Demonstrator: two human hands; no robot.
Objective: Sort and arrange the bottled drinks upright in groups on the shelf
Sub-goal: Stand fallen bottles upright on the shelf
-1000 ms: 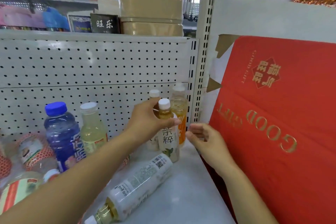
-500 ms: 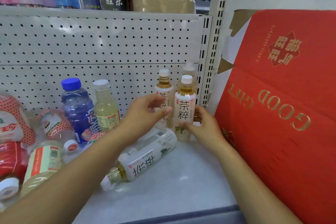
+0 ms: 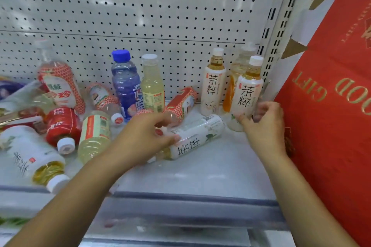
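Since half a second ago the left hand (image 3: 140, 138) has dropped from the upright pair down to the lying tea bottle (image 3: 192, 138), and the view has tipped downward. Its fingers and thumb are curled over that bottle's neck end, one fingertip on the white label. The right hand (image 3: 261, 124) grips the base of the front tea bottle (image 3: 248, 94), thumb on the near side and the other fingers bent behind. That bottle stands upright at the shelf's right end, just beside the red carton (image 3: 331, 106). A second tea bottle (image 3: 213, 84) stands left of it, and a clear orange-labelled bottle (image 3: 234, 70) stands behind, between the two. All three tea bottles are slim clear plastic with amber liquid, glossy white sleeves with black characters, and white caps. Further left stand a blue-capped bottle (image 3: 125, 82), ribbed and bluish, and a pale yellow bottle (image 3: 151, 84) with a white lid. Beyond them lies a jumble on its side: a net-patterned bottle (image 3: 180, 104) touching the lying tea bottle, a red-labelled bottle (image 3: 62, 126), and a large tea bottle (image 3: 30, 158) at the front edge. The shelf (image 3: 200, 174) is smooth pale metal with a grey front rail. The pegboard (image 3: 140, 16) behind is cream, with evenly spaced punched holes. The carton is matte red card with gold lettering and torn brown edges.
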